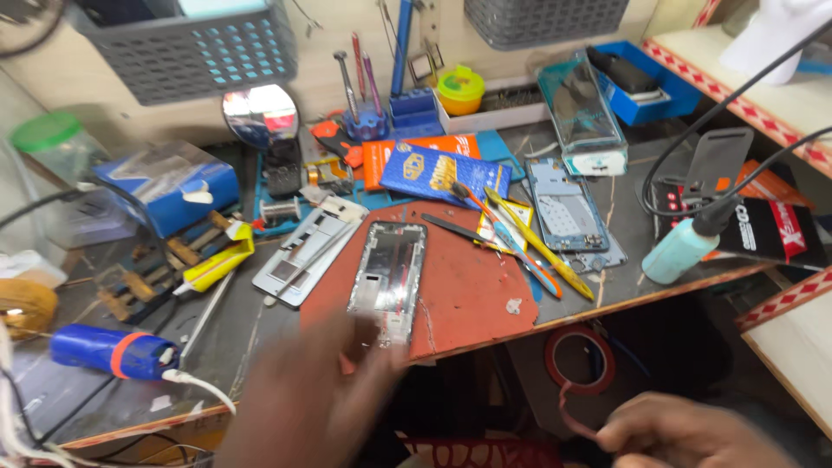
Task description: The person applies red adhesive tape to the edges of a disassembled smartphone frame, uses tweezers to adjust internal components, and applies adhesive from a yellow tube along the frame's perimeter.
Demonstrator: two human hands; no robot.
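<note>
Head view: cluttered repair bench [624, 269].
Left hand [316, 399]: blurred, fingers spread loose, fingertips seemingly touching the near end of the phone frame [387, 277].
Phone frame: lying flat on the red mat [472, 286].
Right hand [693, 433]: pinching a thin red strip [574, 416] below the bench edge.
Beside the mat: tweezers [459, 230], screwdrivers [529, 247].

We see a brick-red work mat [468, 286] under a silver phone frame [387, 273]. Blue packet [433, 176] with yellow print, plain orange packet [416, 149] behind it. Yellow-handled tool [542, 247] and an orange-and-blue one [507, 243]. Pale teal bottle [680, 250] with a black top. Blue cylinder [113, 351] with an orange band. Red tape roll [579, 360], dark core. Shelf edge [719, 87] looks like a red-and-white diamond pattern, though it's blurred. Grey lattice baskets [195, 48].
</note>
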